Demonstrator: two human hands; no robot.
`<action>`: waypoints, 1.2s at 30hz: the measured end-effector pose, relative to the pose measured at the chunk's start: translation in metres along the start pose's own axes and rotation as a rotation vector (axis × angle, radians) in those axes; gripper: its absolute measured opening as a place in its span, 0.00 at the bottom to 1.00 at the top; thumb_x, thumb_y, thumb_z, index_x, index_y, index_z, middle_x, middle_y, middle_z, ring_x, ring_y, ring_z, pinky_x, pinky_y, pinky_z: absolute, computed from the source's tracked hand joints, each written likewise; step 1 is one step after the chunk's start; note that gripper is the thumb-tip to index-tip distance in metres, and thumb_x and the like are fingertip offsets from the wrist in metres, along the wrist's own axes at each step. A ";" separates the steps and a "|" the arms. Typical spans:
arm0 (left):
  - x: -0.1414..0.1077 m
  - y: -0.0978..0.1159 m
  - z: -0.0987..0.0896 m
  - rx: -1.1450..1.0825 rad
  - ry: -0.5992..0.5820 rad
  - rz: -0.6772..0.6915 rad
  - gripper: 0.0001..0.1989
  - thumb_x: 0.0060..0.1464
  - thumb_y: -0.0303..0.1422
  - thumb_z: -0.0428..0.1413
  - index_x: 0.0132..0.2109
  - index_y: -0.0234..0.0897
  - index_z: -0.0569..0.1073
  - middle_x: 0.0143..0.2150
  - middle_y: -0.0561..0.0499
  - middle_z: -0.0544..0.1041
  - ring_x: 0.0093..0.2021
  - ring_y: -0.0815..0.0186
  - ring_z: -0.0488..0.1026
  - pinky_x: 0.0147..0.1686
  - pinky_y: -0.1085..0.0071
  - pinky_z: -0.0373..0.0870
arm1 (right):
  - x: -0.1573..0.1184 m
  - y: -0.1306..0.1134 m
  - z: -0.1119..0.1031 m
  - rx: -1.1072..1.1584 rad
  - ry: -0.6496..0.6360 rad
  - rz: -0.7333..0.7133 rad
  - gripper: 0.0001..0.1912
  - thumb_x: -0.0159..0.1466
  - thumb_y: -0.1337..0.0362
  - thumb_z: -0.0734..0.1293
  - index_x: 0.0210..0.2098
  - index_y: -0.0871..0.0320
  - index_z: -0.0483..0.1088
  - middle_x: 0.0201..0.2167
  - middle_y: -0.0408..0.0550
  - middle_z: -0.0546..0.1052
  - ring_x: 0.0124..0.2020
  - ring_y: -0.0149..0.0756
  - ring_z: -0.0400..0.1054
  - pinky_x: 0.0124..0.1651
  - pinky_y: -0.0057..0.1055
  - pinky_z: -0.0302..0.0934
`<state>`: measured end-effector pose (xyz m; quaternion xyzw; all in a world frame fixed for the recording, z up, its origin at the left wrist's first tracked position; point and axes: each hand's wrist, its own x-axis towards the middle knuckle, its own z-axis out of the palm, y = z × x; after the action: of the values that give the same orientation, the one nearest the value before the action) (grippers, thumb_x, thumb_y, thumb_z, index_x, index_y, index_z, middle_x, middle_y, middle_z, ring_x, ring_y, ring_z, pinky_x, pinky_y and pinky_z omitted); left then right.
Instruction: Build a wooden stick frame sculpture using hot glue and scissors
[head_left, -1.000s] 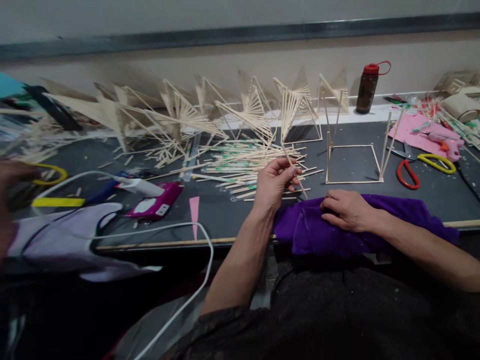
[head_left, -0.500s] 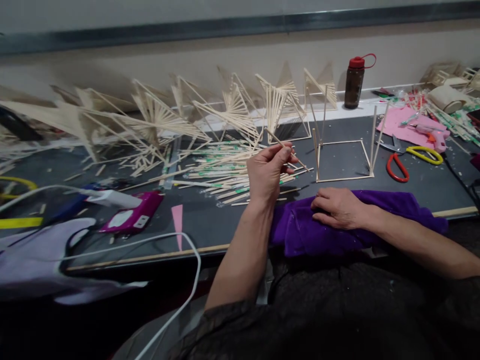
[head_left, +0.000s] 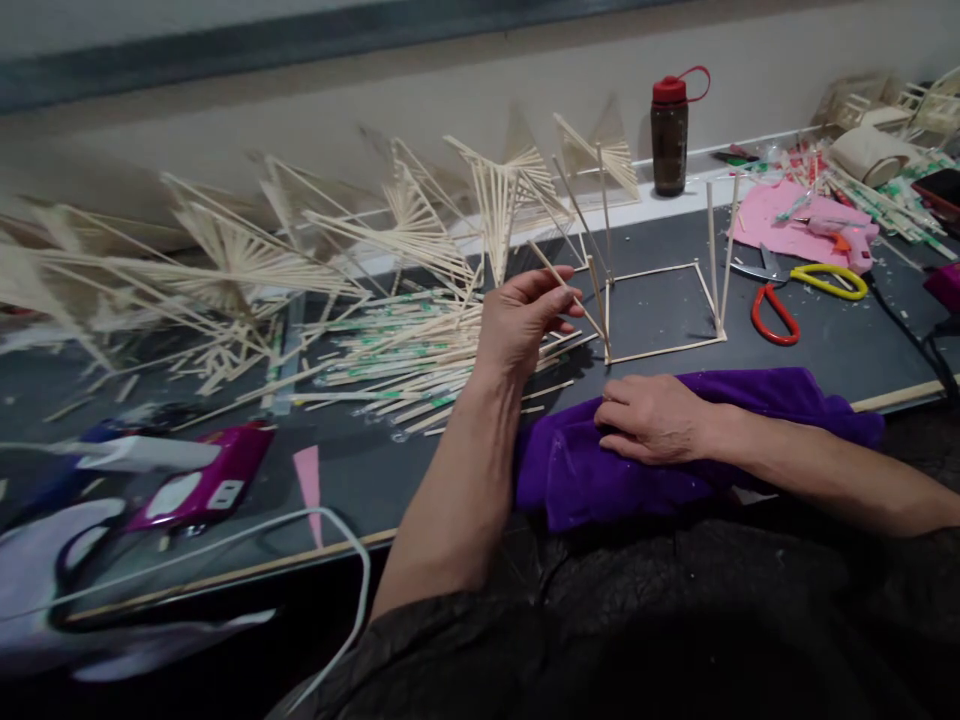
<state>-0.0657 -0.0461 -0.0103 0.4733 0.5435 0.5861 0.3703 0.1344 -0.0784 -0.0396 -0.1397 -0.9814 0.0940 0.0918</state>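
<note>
My left hand (head_left: 521, 318) is closed in a pinch on a thin wooden stick (head_left: 553, 266). The stick slants down to the right and overlaps the near left post of a square stick frame (head_left: 667, 348); whether the two touch I cannot tell. Thin posts rise from the frame's corners. On a folded purple cloth (head_left: 577, 480) at the table edge lies my right hand (head_left: 651, 418), its fingers loosely bent and apart, gripping nothing visible. A pile of loose wooden sticks (head_left: 405, 345) spreads left of and behind my left hand.
Fan-shaped stick models (head_left: 420, 215) line the wall. At right are scissors (head_left: 776, 312), a pink glue gun (head_left: 836, 232) on pink paper (head_left: 765, 205) and a bottle (head_left: 669, 145). A magenta packet (head_left: 206, 480) and a white cable (head_left: 352, 525) are at left.
The view has swung, so the table things sit further left. My left hand has brought the stick closer to the frame's left side. My right hand stays on the cloth.
</note>
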 end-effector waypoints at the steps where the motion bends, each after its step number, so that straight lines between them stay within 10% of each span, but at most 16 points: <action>1: 0.002 0.000 0.001 0.010 -0.014 0.004 0.21 0.38 0.37 0.67 0.42 0.33 0.79 0.32 0.50 0.80 0.28 0.68 0.77 0.21 0.78 0.71 | 0.000 0.000 0.000 -0.001 -0.003 0.003 0.13 0.70 0.57 0.62 0.45 0.60 0.72 0.41 0.53 0.74 0.39 0.38 0.66 0.36 0.33 0.56; 13: 0.014 -0.007 0.008 0.067 -0.137 -0.026 0.18 0.37 0.36 0.67 0.39 0.34 0.81 0.31 0.49 0.81 0.25 0.69 0.74 0.20 0.78 0.67 | -0.002 0.000 0.000 0.020 0.033 -0.013 0.14 0.70 0.56 0.62 0.43 0.61 0.72 0.41 0.53 0.75 0.37 0.39 0.67 0.35 0.33 0.57; 18: 0.020 -0.009 0.008 0.077 -0.152 0.015 0.17 0.38 0.35 0.65 0.39 0.35 0.82 0.30 0.49 0.80 0.23 0.72 0.70 0.19 0.78 0.64 | -0.005 0.011 -0.006 0.375 0.355 -0.034 0.13 0.70 0.59 0.61 0.37 0.60 0.73 0.34 0.48 0.76 0.35 0.32 0.69 0.39 0.29 0.61; 25: 0.023 -0.012 0.010 0.061 -0.148 0.044 0.15 0.40 0.36 0.65 0.38 0.35 0.83 0.26 0.50 0.78 0.22 0.72 0.68 0.18 0.77 0.62 | 0.010 0.048 -0.033 0.800 0.648 0.387 0.11 0.66 0.61 0.62 0.32 0.59 0.71 0.26 0.40 0.73 0.23 0.24 0.65 0.28 0.23 0.59; 36: 0.020 -0.017 0.017 0.185 -0.167 0.145 0.11 0.42 0.40 0.65 0.33 0.40 0.84 0.20 0.55 0.72 0.18 0.74 0.61 0.18 0.76 0.58 | 0.056 0.080 -0.037 0.483 0.703 0.365 0.07 0.65 0.66 0.65 0.40 0.60 0.74 0.37 0.47 0.76 0.36 0.30 0.69 0.39 0.28 0.63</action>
<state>-0.0562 -0.0194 -0.0241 0.5904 0.5271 0.5173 0.3255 0.1097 0.0198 -0.0117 -0.3081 -0.8002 0.2812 0.4310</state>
